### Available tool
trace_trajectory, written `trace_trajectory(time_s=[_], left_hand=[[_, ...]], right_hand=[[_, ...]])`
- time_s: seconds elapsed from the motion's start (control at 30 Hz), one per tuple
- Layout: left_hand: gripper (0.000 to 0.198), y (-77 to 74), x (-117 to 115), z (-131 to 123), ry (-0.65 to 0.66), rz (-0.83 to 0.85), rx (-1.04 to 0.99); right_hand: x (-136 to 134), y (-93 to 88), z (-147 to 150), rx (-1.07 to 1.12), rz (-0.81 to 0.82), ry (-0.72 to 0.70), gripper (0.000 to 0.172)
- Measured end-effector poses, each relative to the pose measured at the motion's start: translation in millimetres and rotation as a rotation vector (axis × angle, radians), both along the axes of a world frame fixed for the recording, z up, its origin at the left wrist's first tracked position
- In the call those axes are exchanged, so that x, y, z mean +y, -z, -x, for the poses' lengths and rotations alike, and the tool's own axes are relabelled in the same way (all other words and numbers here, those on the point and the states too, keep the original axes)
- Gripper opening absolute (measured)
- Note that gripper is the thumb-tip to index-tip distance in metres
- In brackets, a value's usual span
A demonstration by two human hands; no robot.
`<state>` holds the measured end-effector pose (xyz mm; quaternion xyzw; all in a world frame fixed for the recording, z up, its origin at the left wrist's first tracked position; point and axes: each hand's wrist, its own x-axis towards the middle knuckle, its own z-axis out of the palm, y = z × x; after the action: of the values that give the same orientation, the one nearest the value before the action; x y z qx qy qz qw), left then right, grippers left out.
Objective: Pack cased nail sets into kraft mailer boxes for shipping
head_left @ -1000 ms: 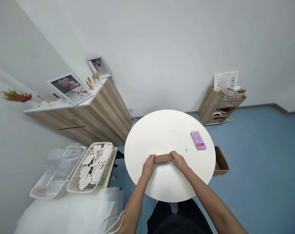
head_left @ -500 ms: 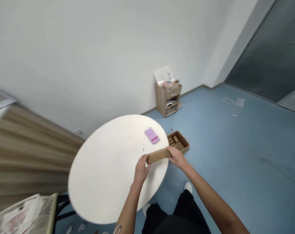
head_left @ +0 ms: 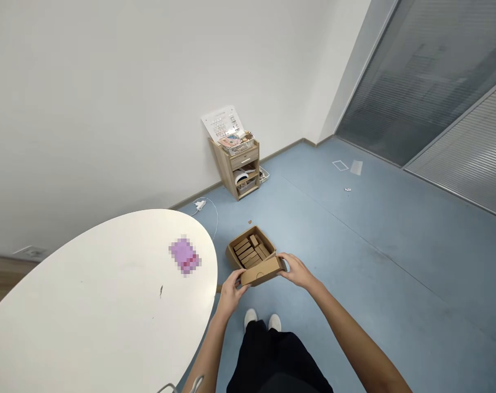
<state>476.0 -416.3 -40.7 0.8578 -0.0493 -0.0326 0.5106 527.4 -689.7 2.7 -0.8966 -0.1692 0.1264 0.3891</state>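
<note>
Between my two hands is a long, slim brown cardboard box [head_left: 261, 272]. My left hand [head_left: 230, 292] is closed on its left end, and my right hand [head_left: 296, 270] grips the right end. Just beyond it, on the floor, stands a larger open cardboard carton [head_left: 268, 239]. Several small brown boxes [head_left: 248, 252] lie inside that carton in rows. The held box overlaps the carton's near edge from this angle; I cannot tell whether they touch.
To my left is a white round table [head_left: 108, 305] with a blurred-out purple item [head_left: 184, 255] on it. A small wooden cabinet [head_left: 225, 174] stands against the wall, with a basket [head_left: 242, 147] on top. A white power strip [head_left: 200, 205] and cable lie on the floor.
My view has turned right. Both hands have carried the slim box off the table's right edge, and it is now over the floor by the open carton.
</note>
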Motion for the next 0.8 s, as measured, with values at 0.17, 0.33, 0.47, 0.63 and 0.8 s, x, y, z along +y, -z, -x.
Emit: trace_trajectory(time_s=[0.17, 0.33, 0.47, 0.63, 0.8], left_hand=[[0.035, 31.0, -13.5, -38.4, -0.008, 0.041, 0.130], [0.046, 86.6, -24.1, -91.8, -0.085, -0.017, 0.179], [0.055, 131.7, -39.0, -139.2, -0.118, -0.207, 0.173], [0.060, 194.0, -57.8, -191.6, 0.014, -0.343, 0.203], [0.064, 290.2, -57.6, -241.7, 0.018, -0.504, 0.237]], right_hand=[[-13.8, 23.3, -41.7, 0.164, -0.041, -0.011, 0.044], [-11.9, 55.7, -97.9, 0.184, 0.068, 0.018, 0.036], [0.5, 97.8, -147.8, 0.207, 0.232, 0.070, 0.035], [28.0, 182.0, -203.7, 0.173, 0.442, 0.134, 0.037], [51.4, 295.2, -253.2, 0.126, 0.530, 0.124, 0.040]])
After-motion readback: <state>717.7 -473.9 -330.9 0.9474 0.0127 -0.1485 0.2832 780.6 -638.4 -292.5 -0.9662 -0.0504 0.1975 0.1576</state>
